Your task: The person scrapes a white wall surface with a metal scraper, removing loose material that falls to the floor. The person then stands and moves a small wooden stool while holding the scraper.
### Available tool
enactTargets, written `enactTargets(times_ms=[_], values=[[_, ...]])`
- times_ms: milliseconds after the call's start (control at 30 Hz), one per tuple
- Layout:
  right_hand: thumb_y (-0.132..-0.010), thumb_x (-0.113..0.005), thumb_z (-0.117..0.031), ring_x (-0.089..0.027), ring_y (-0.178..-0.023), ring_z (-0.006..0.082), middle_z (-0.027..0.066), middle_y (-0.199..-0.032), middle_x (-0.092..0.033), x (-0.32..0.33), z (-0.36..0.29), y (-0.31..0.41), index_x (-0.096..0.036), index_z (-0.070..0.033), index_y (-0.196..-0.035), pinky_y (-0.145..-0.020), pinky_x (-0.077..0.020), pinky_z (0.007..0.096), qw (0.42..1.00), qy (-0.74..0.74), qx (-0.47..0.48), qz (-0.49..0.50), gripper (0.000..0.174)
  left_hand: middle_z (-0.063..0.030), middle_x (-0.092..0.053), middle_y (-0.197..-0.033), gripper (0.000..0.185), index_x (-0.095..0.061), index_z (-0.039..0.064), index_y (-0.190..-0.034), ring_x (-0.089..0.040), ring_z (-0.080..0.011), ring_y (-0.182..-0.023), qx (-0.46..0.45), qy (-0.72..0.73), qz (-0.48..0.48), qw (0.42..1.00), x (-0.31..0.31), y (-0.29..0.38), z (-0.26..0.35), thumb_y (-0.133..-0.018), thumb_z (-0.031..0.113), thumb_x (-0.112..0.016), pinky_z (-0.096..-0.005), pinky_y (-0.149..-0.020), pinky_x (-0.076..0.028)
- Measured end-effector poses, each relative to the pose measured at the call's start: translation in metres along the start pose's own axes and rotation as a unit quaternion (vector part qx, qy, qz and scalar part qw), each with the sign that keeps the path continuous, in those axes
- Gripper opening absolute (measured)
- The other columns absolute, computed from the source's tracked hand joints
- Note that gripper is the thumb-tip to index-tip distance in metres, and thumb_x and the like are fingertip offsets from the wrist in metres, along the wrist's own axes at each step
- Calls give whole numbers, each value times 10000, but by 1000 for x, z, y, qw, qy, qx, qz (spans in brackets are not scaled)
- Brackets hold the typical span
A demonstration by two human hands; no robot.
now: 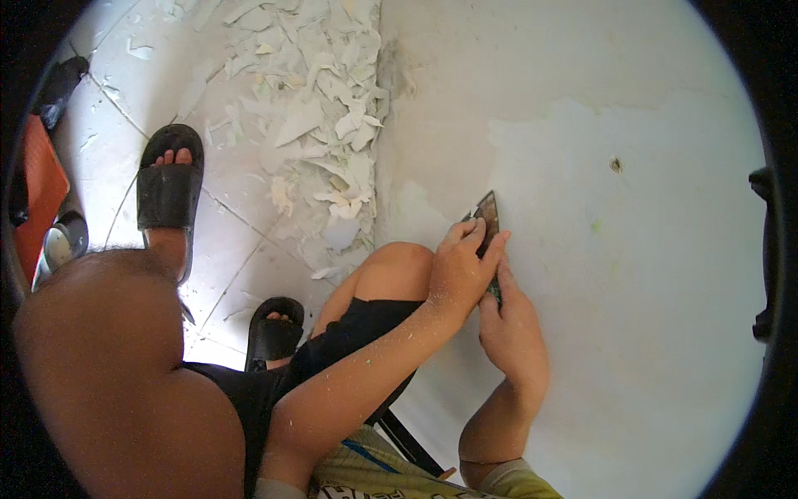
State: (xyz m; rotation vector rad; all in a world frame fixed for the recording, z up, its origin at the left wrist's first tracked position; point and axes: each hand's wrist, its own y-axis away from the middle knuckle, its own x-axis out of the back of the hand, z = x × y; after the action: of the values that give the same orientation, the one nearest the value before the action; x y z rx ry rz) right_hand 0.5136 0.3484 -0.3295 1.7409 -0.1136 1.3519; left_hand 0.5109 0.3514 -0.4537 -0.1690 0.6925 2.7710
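Observation:
Both of my hands are on one flat metal scraper (490, 215), its pointed corner against the pale wall (623, 249). My left hand (462, 265) presses its fingers on the blade from the left. Around the dark handle, lower down, my right hand (514, 330) is closed. A small flake sits by the blade's left edge. Just above the tool the wall shows an uneven border between a whiter coat and a duller, scraped surface. My fingers hide most of the handle and part of the blade.
Paint flakes (299, 118) are heaped on the tiled floor (237, 218) along the wall's foot. My bent knee (396, 268) is close to the wall. An orange-red object (40, 193) lies at the far left. The wall has a small hole (616, 164).

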Motion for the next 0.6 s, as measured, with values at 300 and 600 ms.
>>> enactTargets(times_ms=[300, 600], values=[[-889, -414, -40, -473, -1305, 379, 281, -1401, -469, -10, -14, 1, -345, 41, -1452, -1061, -381, 387, 994, -46, -87, -41, 573, -217, -624, -997, 418, -669, -77, -1080, -620, -361, -931, 42, 8, 0, 999, 11, 4, -4, -912, 304, -630, -413, -809, -499], [-897, -394, -24, -518, -1259, 376, 273, -1346, -526, 2, -16, 12, -372, 28, -1444, -1030, -401, 385, 992, -58, -111, -26, 550, -208, -636, -877, 327, -704, -46, -887, -623, -355, -832, -15, -7, 4, 1000, 3, 1, 7, -902, 274, -638, -439, -744, -499]])
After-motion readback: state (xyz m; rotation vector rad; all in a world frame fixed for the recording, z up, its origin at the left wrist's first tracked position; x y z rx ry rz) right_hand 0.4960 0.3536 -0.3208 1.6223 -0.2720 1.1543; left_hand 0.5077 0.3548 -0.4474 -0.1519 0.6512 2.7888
